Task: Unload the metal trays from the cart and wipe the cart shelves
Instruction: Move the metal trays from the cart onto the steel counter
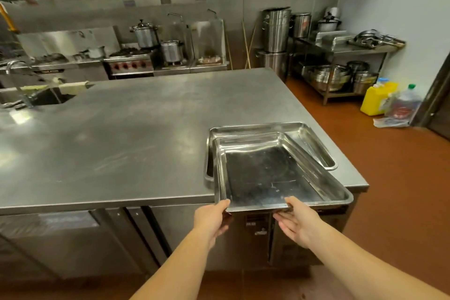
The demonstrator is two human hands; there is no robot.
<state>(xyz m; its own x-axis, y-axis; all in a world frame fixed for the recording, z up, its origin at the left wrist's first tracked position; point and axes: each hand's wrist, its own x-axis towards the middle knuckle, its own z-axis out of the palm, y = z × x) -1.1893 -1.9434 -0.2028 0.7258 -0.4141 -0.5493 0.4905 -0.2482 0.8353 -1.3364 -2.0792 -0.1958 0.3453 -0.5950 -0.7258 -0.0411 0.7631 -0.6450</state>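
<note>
Two shallow metal trays lie stacked askew at the near right corner of the steel counter (pixel 121 134). The upper tray (pixel 267 175) sticks out over the counter's front edge, and the lower tray (pixel 309 139) shows behind and to its right. My left hand (pixel 213 219) pinches the upper tray's near left corner, thumb on the rim. My right hand (pixel 295 220) holds the near edge, thumb on top and fingers underneath. No cart is in view.
A sink (pixel 48 98) is cut into the counter's far left. Stoves with pots (pixel 146 35) line the back wall. A steel rack (pixel 345 56) with pots and bowls stands at the right, with a yellow jug (pixel 378 98) and a bottle on the orange floor.
</note>
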